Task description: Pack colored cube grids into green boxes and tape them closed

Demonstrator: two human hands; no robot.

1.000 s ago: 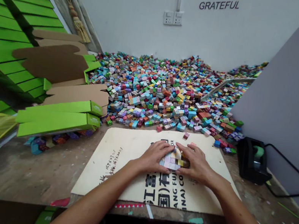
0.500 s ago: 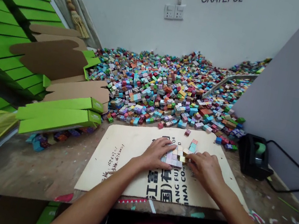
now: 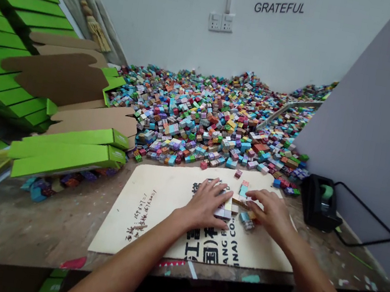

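My left hand [image 3: 203, 202] lies spread on the cardboard sheet [image 3: 158, 185], its fingers and thumb around a flat cluster of small pale lilac and white blocks [image 3: 223, 211]. To its right, my right hand [image 3: 269, 212] hovers with bent fingers apart. Its fingertips are at the end of a row of blocks with a brown side [image 3: 241, 202], seemingly touching it. Below those fingertips sits a small tilted group of blue and tan blocks [image 3: 246, 220]. A short blue and pink block piece [image 3: 244, 189] lies just beyond. The left fingers cover part of the cluster.
A wide heap of colourful small blocks [image 3: 200, 116] spreads along the wall. Green boxes [image 3: 64, 158] and brown cardboard flaps [image 3: 56, 74] stand at left. At right are a black tape dispenser [image 3: 320, 203] and a grey panel [image 3: 365, 120]. A single red block [image 3: 238, 173] lies near the sheet's far edge.
My right fingers have parted from their pinch at the cluster's right edge. The blue and tan group now shows below them. The left fingers have spread wider. The view has shifted slightly.
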